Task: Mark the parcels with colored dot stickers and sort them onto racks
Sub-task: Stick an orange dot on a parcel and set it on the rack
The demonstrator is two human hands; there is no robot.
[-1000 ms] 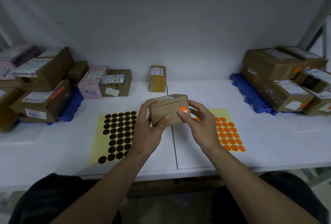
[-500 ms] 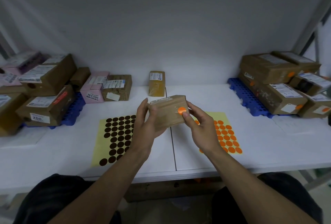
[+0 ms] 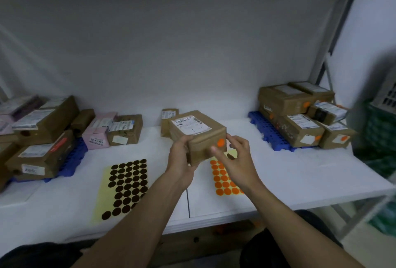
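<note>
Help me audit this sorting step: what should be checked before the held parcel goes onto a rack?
1. Marked: the orange dot sits on the front face of the parcel. Ok.
2. Dot pressed flat all round: cannot tell.
3. Grip: the left hand holds the parcel at its left side and underneath. Ok.
4. Free hand: the right hand holds nothing, fingers loose beside the dot. Ok.
5. Matching pile: the stacked parcels on the blue rack at the right carry orange dots. Ok.
6. Room there: the rack's left end shows bare. Ok.
</note>
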